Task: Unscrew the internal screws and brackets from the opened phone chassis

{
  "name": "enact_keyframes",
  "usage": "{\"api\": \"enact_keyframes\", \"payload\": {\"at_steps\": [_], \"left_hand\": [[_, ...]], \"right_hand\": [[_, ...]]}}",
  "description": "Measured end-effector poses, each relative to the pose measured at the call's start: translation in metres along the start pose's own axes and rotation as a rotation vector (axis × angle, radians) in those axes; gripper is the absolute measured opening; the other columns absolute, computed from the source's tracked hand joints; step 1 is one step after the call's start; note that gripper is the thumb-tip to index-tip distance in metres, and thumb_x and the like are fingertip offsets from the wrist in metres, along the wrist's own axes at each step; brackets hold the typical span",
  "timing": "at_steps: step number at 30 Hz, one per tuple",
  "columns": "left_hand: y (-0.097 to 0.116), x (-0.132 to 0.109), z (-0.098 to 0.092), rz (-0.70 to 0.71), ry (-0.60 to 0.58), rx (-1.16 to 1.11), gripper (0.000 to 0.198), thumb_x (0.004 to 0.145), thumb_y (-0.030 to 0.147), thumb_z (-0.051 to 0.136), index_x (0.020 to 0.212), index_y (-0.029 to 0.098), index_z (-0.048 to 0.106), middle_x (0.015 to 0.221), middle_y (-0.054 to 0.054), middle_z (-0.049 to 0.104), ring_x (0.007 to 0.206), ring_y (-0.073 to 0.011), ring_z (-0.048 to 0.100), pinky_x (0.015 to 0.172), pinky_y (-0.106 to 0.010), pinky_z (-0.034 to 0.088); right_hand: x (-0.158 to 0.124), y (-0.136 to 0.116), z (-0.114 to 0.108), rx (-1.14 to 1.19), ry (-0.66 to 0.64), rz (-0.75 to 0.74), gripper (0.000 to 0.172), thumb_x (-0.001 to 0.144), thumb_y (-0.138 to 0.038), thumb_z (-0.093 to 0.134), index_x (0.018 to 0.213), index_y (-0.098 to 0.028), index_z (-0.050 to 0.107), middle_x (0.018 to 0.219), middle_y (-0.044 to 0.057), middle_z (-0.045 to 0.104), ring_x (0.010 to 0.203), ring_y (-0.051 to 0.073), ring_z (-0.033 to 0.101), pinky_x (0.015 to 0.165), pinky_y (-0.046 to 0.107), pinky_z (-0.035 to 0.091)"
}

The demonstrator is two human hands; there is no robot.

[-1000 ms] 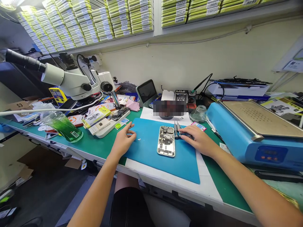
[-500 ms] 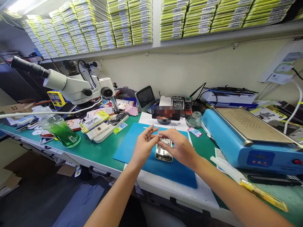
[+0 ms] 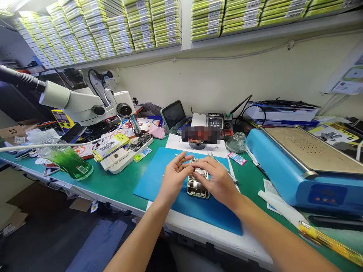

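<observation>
An opened smartphone (image 3: 197, 188) lies on a blue mat (image 3: 153, 170), its inner parts facing up. My left hand (image 3: 176, 174) is over the phone's upper left side, thumb and forefinger closed together and the other fingers loosely curled. From the right my right hand (image 3: 217, 178) reaches across the phone, its thumb and fingers closed close to my left fingertips. Whatever small thing sits between the fingertips is too small to make out. Tweezers (image 3: 232, 174) lie on the mat beyond my right hand, partly covered by it.
Behind the mat stands a propped phone with a blurred screen (image 3: 200, 135). A glass jar (image 3: 236, 142) and a blue heating plate machine (image 3: 286, 170) are on the right. To the left are a microscope (image 3: 85, 104), a bottle of green liquid (image 3: 69, 158) and several boxes.
My view has shifted slightly. Both hands stay together over the phone; the fingers of my right hand have shifted a little, and the tweezers beyond it now show more.
</observation>
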State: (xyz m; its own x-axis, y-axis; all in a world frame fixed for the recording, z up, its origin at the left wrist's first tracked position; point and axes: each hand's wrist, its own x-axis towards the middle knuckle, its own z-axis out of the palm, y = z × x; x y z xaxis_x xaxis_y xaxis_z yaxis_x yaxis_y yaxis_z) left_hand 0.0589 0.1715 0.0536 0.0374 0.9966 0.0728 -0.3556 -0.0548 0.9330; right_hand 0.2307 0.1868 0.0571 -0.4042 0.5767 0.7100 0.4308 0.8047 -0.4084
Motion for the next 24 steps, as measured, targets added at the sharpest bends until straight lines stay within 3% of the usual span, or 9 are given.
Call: {"api": "enact_keyframes", "payload": {"at_steps": [11,24], "left_hand": [[-0.006,0.0,-0.007,0.021,-0.012,0.006,0.048,0.09,0.011,0.076,0.136,0.018,0.061,0.134,-0.009,0.065,0.105,-0.0225,0.07,0.09,-0.042,0.062],[-0.008,0.003,-0.013,0.073,-0.032,0.096,0.052,0.092,0.017,0.077,0.141,0.019,0.058,0.139,-0.011,0.063,0.112,-0.0257,0.069,0.098,-0.049,0.06]], "right_hand": [[-0.004,-0.002,0.004,0.045,-0.028,0.045,0.019,0.097,-0.019,0.069,0.115,-0.025,0.067,0.105,0.007,0.069,0.1,0.024,0.07,0.087,0.039,0.06],[-0.007,0.003,0.002,0.107,-0.124,0.104,0.029,0.1,-0.022,0.064,0.128,-0.028,0.069,0.112,0.006,0.076,0.103,0.024,0.073,0.088,0.039,0.061]]}}
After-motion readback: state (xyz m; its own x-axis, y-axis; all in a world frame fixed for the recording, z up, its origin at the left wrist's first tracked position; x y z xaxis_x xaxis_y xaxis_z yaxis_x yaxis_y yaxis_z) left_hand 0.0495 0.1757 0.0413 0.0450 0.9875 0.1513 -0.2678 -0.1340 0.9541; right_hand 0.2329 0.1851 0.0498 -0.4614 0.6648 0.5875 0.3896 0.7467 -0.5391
